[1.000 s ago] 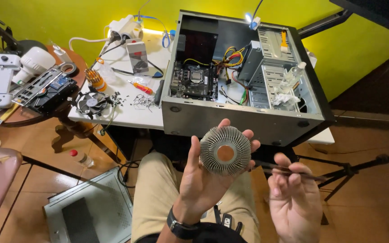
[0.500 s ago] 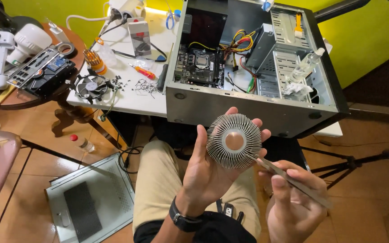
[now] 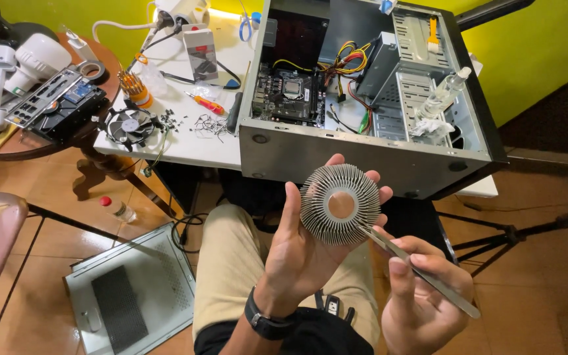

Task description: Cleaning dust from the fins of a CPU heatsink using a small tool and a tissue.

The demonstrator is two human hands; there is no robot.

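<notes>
While the left hand (image 3: 304,250) cups the round finned heatsink (image 3: 340,204) upright in its palm, fingers (image 3: 292,204) curled round the rim, the right hand (image 3: 422,296) sits just beside it, pinching a pair of metal tweezers (image 3: 422,273) between thumb and fingertips, closed on the tool. The tweezer tip touches the heatsink's lower right fins. The heatsink hangs over the person's lap, beige trousers (image 3: 231,263) under it. Just beyond the heatsink stands the open computer case (image 3: 336,148) on the white worktop (image 3: 192,148), motherboard (image 3: 288,95) and coloured cables (image 3: 346,59) showing inside. Left of the case lie a black fan (image 3: 128,125), loose screws (image 3: 208,123) and a red screwdriver (image 3: 206,103). On the floor, down left of the heatsink, rests a grey side panel (image 3: 129,289).
</notes>
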